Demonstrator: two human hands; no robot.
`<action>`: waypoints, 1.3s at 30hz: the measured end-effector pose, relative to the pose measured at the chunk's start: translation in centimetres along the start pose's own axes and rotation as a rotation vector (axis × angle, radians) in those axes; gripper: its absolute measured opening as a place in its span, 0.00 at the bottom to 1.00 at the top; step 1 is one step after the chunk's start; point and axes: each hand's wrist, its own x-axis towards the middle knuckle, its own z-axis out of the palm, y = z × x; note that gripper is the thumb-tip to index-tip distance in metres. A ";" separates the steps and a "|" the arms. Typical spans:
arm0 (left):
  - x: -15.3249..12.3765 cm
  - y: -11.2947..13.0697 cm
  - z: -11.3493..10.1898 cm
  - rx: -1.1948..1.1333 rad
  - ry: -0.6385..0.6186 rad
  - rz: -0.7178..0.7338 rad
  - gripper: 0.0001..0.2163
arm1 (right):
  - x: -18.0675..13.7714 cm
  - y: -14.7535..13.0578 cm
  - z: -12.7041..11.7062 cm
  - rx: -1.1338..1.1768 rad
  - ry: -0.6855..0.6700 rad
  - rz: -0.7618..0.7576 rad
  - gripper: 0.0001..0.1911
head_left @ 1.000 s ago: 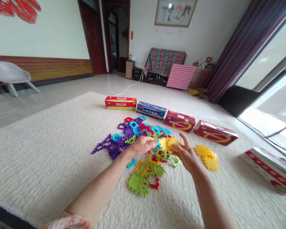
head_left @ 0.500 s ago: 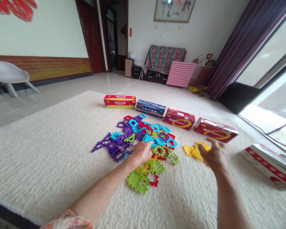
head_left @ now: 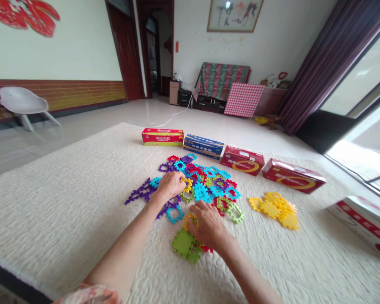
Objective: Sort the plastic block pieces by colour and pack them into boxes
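Observation:
My left hand (head_left: 170, 185) is closed on a yellow interlocking plastic tile (head_left: 187, 185), held over the mixed heap. My right hand (head_left: 209, 223) is lower down, at the near part of the heap, its fingers bent round another yellow tile (head_left: 186, 221); the palm hides part of that tile. The heap has purple tiles (head_left: 142, 193), blue tiles (head_left: 202, 192), green tiles (head_left: 183, 241) and red ones, many overlapping. To the right, apart from the heap, lies a group of solid and frame-shaped yellow tiles (head_left: 274, 207).
Behind the heap stand a red-and-yellow box (head_left: 162, 137), a blue box (head_left: 203, 146) and two dark red boxes (head_left: 242, 160). A white-and-red box (head_left: 361, 226) is at the right. All rest on a cream quilted cover (head_left: 82, 181).
My right hand has come left from the yellow group to the near heap. My left hand has moved left and up, now lifting a yellow tile. The view has shifted slightly.

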 end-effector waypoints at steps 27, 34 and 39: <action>-1.3 2.6 -0.2 -0.877 -0.428 0.032 0.07 | 2.1 4.0 0.4 0.909 0.547 0.164 0.11; -2.9 4.0 2.3 -0.711 -0.368 0.180 0.15 | 1.4 8.6 -0.2 0.683 0.653 0.400 0.17; -6.5 3.1 2.0 -0.439 -0.143 0.585 0.11 | -1.6 15.8 -3.7 0.484 0.747 0.593 0.18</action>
